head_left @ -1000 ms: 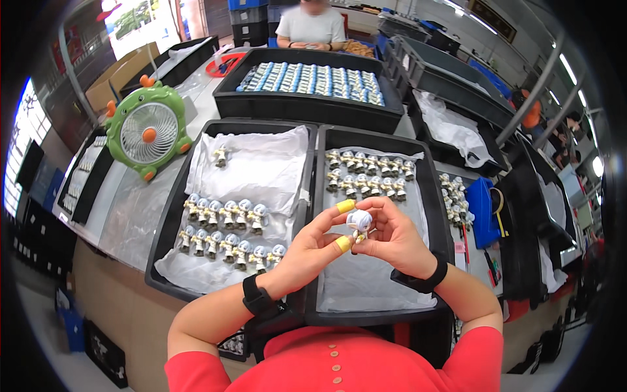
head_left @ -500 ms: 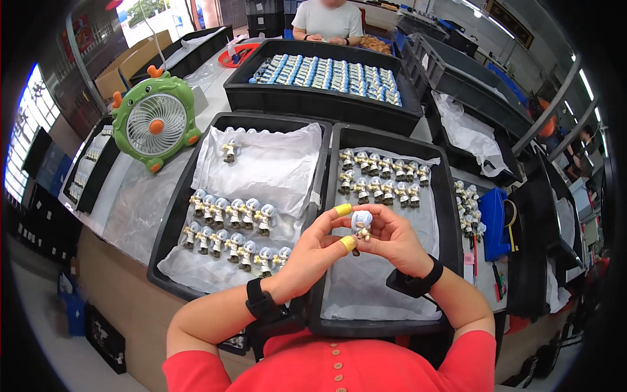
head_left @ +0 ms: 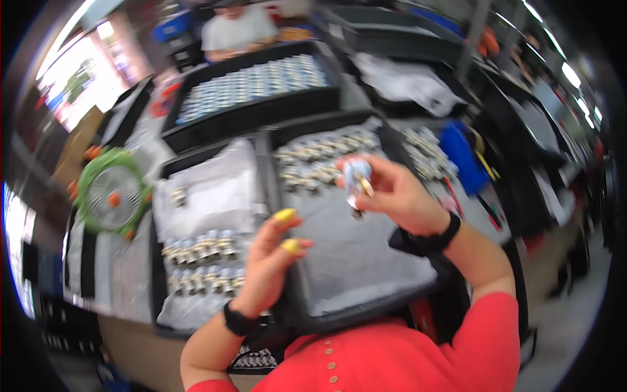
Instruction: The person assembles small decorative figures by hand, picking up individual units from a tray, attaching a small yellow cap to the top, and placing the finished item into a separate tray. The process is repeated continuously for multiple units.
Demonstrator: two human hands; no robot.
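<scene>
My right hand [head_left: 400, 196] grips a small figurine [head_left: 357, 179] with pale blue hair, a white and gold body and a dark base. It is held above the right black tray [head_left: 302, 307], whose far part carries rows of similar figurines [head_left: 326, 153]. My left hand [head_left: 273, 258] is empty, with yellow covers on two fingertips held apart. That hand hovers over the rim between the two trays. In the left black tray [head_left: 159, 287], two rows of figurines [head_left: 199, 247] lie on white sheeting, and a lone figurine [head_left: 179, 196] lies farther back. The picture is smeared by motion.
A green fan [head_left: 112, 193] stands left of the trays. Behind them is a large black bin [head_left: 173, 138] packed with figurines, and a person [head_left: 238, 29] sits beyond it. More figurines [head_left: 424, 153] and a blue bin [head_left: 464, 157] lie at the right.
My left hand has let go of the figurine and drawn away to the left. The right hand keeps the figurine. The whole view has turned and shifted toward the right.
</scene>
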